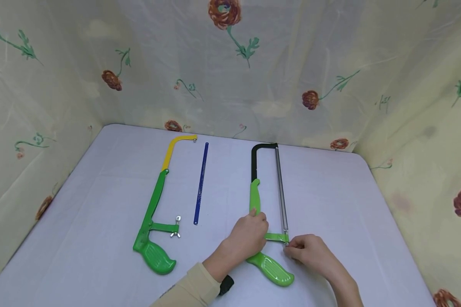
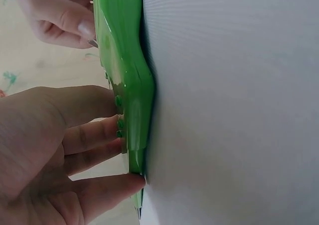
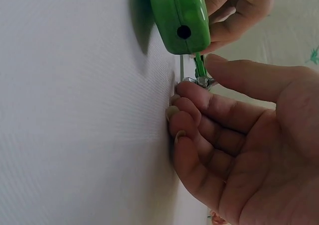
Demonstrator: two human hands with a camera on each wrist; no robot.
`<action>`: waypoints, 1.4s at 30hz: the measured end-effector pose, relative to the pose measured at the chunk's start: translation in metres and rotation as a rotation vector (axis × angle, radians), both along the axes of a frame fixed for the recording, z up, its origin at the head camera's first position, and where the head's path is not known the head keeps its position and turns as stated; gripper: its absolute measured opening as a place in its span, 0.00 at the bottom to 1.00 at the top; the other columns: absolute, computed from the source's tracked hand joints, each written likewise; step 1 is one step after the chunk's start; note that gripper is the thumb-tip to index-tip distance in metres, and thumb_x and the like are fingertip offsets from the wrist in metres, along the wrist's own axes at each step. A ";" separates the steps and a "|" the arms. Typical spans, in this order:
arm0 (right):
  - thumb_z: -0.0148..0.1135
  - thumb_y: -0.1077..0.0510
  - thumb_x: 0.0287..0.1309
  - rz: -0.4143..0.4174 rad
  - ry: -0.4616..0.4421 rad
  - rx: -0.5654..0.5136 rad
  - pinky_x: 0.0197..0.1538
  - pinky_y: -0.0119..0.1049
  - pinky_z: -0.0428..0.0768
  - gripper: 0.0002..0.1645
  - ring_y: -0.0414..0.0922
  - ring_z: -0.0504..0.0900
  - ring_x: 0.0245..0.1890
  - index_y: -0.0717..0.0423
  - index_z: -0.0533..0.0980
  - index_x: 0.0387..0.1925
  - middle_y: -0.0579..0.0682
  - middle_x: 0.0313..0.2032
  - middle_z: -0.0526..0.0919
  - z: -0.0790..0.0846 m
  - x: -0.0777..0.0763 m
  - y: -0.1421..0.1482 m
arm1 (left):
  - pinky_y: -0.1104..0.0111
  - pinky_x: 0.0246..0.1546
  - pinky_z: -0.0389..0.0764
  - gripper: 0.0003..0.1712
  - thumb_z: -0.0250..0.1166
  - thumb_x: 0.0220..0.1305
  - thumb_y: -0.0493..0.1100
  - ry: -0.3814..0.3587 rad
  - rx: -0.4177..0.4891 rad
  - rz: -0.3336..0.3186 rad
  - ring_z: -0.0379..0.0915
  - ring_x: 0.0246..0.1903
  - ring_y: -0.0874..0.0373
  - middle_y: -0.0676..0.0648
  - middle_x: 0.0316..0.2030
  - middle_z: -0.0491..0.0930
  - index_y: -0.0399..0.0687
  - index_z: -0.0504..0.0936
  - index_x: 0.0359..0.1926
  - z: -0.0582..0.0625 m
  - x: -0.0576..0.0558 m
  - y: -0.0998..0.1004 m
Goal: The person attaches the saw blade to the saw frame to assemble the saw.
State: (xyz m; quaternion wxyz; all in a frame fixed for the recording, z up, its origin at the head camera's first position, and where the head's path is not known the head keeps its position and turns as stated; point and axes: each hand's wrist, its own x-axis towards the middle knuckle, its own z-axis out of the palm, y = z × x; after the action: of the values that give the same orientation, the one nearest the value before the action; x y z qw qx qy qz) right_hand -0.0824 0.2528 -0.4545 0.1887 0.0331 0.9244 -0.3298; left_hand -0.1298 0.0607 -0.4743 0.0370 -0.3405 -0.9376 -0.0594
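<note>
Location: the saw lies on the table, right of the frame's centre.

Left hand: holds the saw's back just above the handle, thumb directed up the frame. In the left wrist view, its fingers bear against the green metal.

Right hand: thumb and forefinger closed to a narrow pinch at the wing nut, at the outer end of the cross arm. The other fingers are curled beneath.

Step in hand: apparently adjustment of the wing nut to set blade tension. The grey blade spans from the black end to the cross arm. Direction of turn cannot be told. The next move likely calls for a steady left hold and small turns of the right fingertips; a loose hold could let the saw swivel.

Orientation: the long axis runs nearly vertically in the frame. The black end is uppermost and bends right; the handle slants to the lower right. The blade lies on the right side, its top leaning slightly left.
</note>
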 end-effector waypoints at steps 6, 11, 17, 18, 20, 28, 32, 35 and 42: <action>0.64 0.54 0.61 -0.036 -0.020 -0.027 0.25 0.31 0.72 0.13 0.41 0.73 0.24 0.56 0.82 0.24 0.46 0.19 0.77 -0.001 0.000 -0.001 | 0.67 0.57 0.82 0.12 0.69 0.60 0.45 -0.013 0.014 0.004 0.80 0.58 0.51 0.48 0.46 0.84 0.47 0.88 0.43 -0.001 0.000 -0.001; 0.61 0.56 0.64 -0.038 -0.023 -0.059 0.26 0.31 0.75 0.14 0.42 0.75 0.24 0.59 0.82 0.27 0.48 0.21 0.79 -0.001 -0.001 0.000 | 0.66 0.59 0.80 0.12 0.69 0.60 0.46 -0.011 0.016 0.005 0.80 0.58 0.51 0.48 0.47 0.84 0.46 0.88 0.44 -0.002 -0.001 -0.001; 0.60 0.56 0.65 -0.043 -0.023 -0.063 0.27 0.31 0.76 0.12 0.42 0.76 0.24 0.59 0.83 0.29 0.48 0.22 0.80 -0.001 -0.002 0.001 | 0.66 0.58 0.81 0.12 0.69 0.60 0.45 -0.005 0.027 0.006 0.80 0.58 0.51 0.48 0.46 0.84 0.46 0.88 0.43 -0.004 -0.001 -0.001; 0.60 0.57 0.64 -0.046 -0.021 -0.064 0.27 0.31 0.76 0.12 0.42 0.77 0.24 0.59 0.83 0.29 0.48 0.22 0.80 -0.002 -0.002 0.001 | 0.66 0.58 0.81 0.12 0.69 0.59 0.45 -0.004 0.028 0.007 0.80 0.58 0.51 0.48 0.46 0.84 0.46 0.88 0.43 -0.004 -0.001 -0.001; 0.61 0.58 0.63 -0.055 -0.015 -0.063 0.27 0.31 0.77 0.10 0.42 0.77 0.24 0.58 0.83 0.29 0.48 0.22 0.80 -0.002 -0.002 0.001 | 0.66 0.59 0.80 0.12 0.70 0.59 0.45 0.001 0.030 0.005 0.80 0.57 0.52 0.48 0.46 0.84 0.46 0.88 0.43 -0.004 -0.001 -0.001; 0.62 0.61 0.61 -0.079 0.017 -0.064 0.26 0.31 0.78 0.06 0.42 0.78 0.23 0.59 0.82 0.32 0.49 0.22 0.80 -0.005 -0.001 0.002 | 0.64 0.63 0.76 0.11 0.70 0.58 0.45 0.008 0.043 -0.007 0.82 0.54 0.55 0.49 0.44 0.84 0.46 0.88 0.40 -0.006 -0.002 -0.001; 0.62 0.61 0.61 -0.085 0.038 -0.047 0.25 0.31 0.77 0.06 0.42 0.78 0.23 0.59 0.82 0.33 0.48 0.22 0.81 -0.006 -0.001 0.003 | 0.64 0.63 0.77 0.11 0.71 0.58 0.45 0.013 0.048 -0.009 0.82 0.53 0.54 0.49 0.43 0.84 0.46 0.88 0.40 -0.006 -0.002 -0.001; 0.62 0.61 0.61 -0.091 0.050 -0.036 0.25 0.31 0.77 0.06 0.42 0.78 0.23 0.60 0.82 0.33 0.47 0.23 0.81 -0.008 -0.002 0.003 | 0.64 0.62 0.78 0.11 0.71 0.58 0.45 0.016 0.048 -0.010 0.82 0.54 0.54 0.49 0.44 0.84 0.46 0.88 0.41 -0.006 -0.001 -0.002; 0.62 0.62 0.61 -0.116 0.055 -0.022 0.25 0.30 0.78 0.05 0.41 0.78 0.23 0.60 0.82 0.33 0.47 0.22 0.81 -0.012 -0.002 0.003 | 0.64 0.65 0.75 0.10 0.70 0.59 0.46 0.010 0.038 -0.016 0.82 0.53 0.56 0.49 0.44 0.84 0.46 0.88 0.40 -0.006 -0.001 -0.002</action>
State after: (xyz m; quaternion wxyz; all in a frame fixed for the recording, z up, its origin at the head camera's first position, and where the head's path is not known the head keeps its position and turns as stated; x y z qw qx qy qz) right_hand -0.0840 0.2563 -0.4662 0.1444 0.0754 0.9220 -0.3513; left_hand -0.1312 0.0588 -0.4801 0.0479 -0.3475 -0.9334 -0.0758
